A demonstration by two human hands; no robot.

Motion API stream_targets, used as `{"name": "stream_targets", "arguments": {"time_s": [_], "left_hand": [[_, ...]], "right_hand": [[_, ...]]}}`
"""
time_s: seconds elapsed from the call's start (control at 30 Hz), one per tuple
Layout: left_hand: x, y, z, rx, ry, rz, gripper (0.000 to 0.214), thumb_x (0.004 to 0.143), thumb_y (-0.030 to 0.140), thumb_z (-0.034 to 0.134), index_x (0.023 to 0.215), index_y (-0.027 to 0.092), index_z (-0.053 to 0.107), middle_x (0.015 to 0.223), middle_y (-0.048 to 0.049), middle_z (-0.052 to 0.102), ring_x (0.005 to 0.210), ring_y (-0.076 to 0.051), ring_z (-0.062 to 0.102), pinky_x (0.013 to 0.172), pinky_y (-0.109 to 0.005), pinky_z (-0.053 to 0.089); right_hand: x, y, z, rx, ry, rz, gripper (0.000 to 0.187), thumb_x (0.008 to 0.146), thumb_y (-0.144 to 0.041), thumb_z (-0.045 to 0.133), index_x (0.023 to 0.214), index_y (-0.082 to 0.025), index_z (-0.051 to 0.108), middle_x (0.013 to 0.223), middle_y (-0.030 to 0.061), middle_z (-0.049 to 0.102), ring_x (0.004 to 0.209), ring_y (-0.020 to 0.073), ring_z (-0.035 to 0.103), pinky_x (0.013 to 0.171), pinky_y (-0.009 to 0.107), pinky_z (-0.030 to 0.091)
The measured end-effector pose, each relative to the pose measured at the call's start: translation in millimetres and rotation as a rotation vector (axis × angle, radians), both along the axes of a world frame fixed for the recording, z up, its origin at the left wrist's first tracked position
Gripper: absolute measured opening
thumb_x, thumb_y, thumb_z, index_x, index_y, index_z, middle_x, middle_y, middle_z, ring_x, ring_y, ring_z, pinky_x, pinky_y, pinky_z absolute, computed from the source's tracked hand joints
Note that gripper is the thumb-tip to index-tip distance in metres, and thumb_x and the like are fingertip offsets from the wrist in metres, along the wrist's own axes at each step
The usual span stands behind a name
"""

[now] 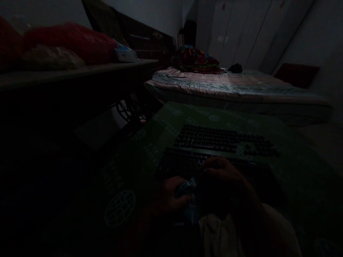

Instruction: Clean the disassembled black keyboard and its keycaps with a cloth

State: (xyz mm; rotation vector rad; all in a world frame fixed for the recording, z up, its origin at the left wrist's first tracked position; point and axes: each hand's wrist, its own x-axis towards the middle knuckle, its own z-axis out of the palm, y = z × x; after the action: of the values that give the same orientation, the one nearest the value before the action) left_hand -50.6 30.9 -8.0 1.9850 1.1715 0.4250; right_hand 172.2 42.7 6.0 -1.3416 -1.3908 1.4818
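On the green board lies a black keyboard base, stretched left to right before me. Behind it several loose black keycaps are laid out in rows like a keyboard. My left hand is closed around a crumpled blue cloth at the base's near edge. Over the middle of the base, my right hand has its fingers curled together. Anything between them is too dark to make out. A pale cloth shows at the bottom, below my right wrist.
The green board bears white globe prints. A striped bed stands beyond it, with a patterned bundle on top. Along the left runs a shelf holding a red plastic bag and a small packet. The room is very dim.
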Motion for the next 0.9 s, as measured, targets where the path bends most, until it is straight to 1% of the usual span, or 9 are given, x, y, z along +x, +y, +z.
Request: {"name": "stream_targets", "arguments": {"time_s": [0.07, 0.13, 0.2, 0.33, 0.4, 0.5, 0.67, 0.77, 0.9], "left_hand": [[2.4, -1.3, -5.9, 0.110, -0.009, -0.014, 0.029, 0.066, 0.025, 0.061, 0.094, 0.019, 0.061, 0.090, -0.0008, 0.062, 0.081, -0.016, 0.056, 0.071, -0.024, 0.042], [3.7, -2.2, -13.6, 0.169, -0.027, -0.088, 0.030, 0.069, 0.025, 0.060, 0.099, 0.021, 0.059, 0.092, -0.0008, 0.063, 0.081, -0.015, 0.057, 0.069, -0.024, 0.042], [4.5, -3.3, -21.3, 0.215, -0.001, -0.126, 0.026, 0.072, 0.028, 0.059, 0.097, 0.021, 0.059, 0.089, -0.0010, 0.062, 0.079, -0.015, 0.057, 0.068, -0.025, 0.042], [7.3, -7.3, -31.7, 0.254, 0.090, -0.108, 0.028, 0.074, 0.024, 0.056, 0.102, 0.019, 0.055, 0.092, -0.0029, 0.060, 0.080, -0.016, 0.056, 0.069, -0.026, 0.042], [10.0, -9.5, -32.6, 0.277, 0.125, -0.107, 0.026, 0.073, 0.019, 0.054, 0.099, 0.019, 0.054, 0.093, -0.0033, 0.058, 0.082, -0.016, 0.055, 0.069, -0.026, 0.042], [14.2, -12.0, -28.5, 0.285, 0.186, -0.103, 0.022, 0.067, 0.013, 0.053, 0.089, 0.019, 0.054, 0.089, -0.0023, 0.056, 0.078, -0.015, 0.054, 0.065, -0.025, 0.040], [18.2, -15.1, -23.6, 0.315, 0.214, -0.115, 0.029, 0.061, 0.007, 0.049, 0.087, 0.018, 0.055, 0.087, -0.0029, 0.054, 0.076, -0.015, 0.053, 0.063, -0.024, 0.041], [19.8, -18.0, -27.7, 0.381, 0.212, -0.104, 0.031, 0.061, 0.007, 0.048, 0.089, 0.018, 0.055, 0.091, -0.0050, 0.055, 0.080, -0.018, 0.053, 0.066, -0.027, 0.044], [23.2, -22.8, -38.0, 0.503, 0.241, -0.073, 0.030, 0.061, 0.008, 0.050, 0.089, 0.016, 0.054, 0.092, -0.0070, 0.057, 0.083, -0.021, 0.054, 0.070, -0.032, 0.047]], "right_hand": [[0.1, -0.8, -2.1, 0.010, 0.020, 0.008, 0.011, 0.065, -0.023, 0.061, 0.070, -0.013, 0.063, 0.056, -0.0032, 0.053, 0.048, 0.0072, 0.046, 0.046, 0.018, 0.036], [-0.9, -2.5, -2.8, 0.006, 0.014, 0.008, 0.011, 0.065, -0.023, 0.061, 0.068, -0.013, 0.063, 0.055, -0.0038, 0.051, 0.047, 0.0068, 0.045, 0.045, 0.018, 0.035], [-2.9, -4.7, -2.0, 0.010, -0.004, -0.005, 0.011, 0.066, -0.024, 0.061, 0.068, -0.014, 0.063, 0.056, -0.0036, 0.052, 0.047, 0.0069, 0.045, 0.045, 0.018, 0.034], [-8.6, -6.2, -0.6, 0.046, -0.061, 0.012, 0.013, 0.067, -0.025, 0.060, 0.071, -0.013, 0.064, 0.060, -0.0018, 0.054, 0.050, 0.0079, 0.046, 0.047, 0.019, 0.036], [-10.8, -4.8, -1.5, 0.057, -0.083, 0.058, 0.012, 0.067, -0.024, 0.059, 0.070, -0.012, 0.063, 0.059, -0.0021, 0.053, 0.050, 0.0072, 0.045, 0.046, 0.018, 0.035], [-12.2, -2.7, -3.5, 0.065, -0.106, 0.095, 0.011, 0.068, -0.022, 0.057, 0.069, -0.012, 0.062, 0.059, -0.0025, 0.051, 0.049, 0.0062, 0.042, 0.045, 0.017, 0.032], [-12.4, -5.9, -3.7, 0.047, -0.080, 0.078, 0.014, 0.069, -0.026, 0.059, 0.071, -0.012, 0.062, 0.058, -0.0029, 0.050, 0.049, 0.0061, 0.042, 0.045, 0.018, 0.033], [-12.2, -9.9, -7.8, 0.083, -0.097, 0.034, 0.015, 0.069, -0.028, 0.059, 0.068, -0.013, 0.063, 0.058, -0.0024, 0.052, 0.048, 0.0064, 0.042, 0.046, 0.019, 0.033], [-9.9, -13.2, -22.6, 0.133, -0.080, -0.040, 0.021, 0.067, -0.032, 0.062, 0.074, -0.013, 0.067, 0.060, -0.0008, 0.057, 0.050, 0.0082, 0.047, 0.049, 0.021, 0.038]]}}
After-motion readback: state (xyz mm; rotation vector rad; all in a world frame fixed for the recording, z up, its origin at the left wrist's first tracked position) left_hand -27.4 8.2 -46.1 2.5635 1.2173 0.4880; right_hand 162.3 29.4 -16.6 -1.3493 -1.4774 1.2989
